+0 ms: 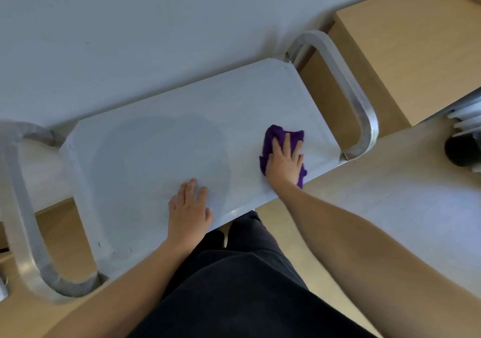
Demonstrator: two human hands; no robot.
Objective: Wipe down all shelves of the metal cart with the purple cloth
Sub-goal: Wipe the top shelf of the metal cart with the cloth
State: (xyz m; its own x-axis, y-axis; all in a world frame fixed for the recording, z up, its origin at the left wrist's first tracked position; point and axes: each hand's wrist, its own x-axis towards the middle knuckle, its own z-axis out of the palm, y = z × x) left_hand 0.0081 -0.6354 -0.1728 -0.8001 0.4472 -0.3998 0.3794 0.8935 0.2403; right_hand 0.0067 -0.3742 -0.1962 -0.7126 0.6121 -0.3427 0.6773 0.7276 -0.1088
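Smooth, dull metal shelf; fuzzy purple cloth; seemingly pale wood-grain cabinet.

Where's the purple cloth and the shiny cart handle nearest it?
purple cloth [277, 133], head view, bunched part beyond the fingertips.
cart handle [347, 82], head view, straight stretch of the metal bar.

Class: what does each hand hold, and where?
Nothing gripped: right hand presses flat on the middle of the purple cloth; left hand rests on the shelf.

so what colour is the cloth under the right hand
Purple cloth, pressed flat by the right hand; head view.
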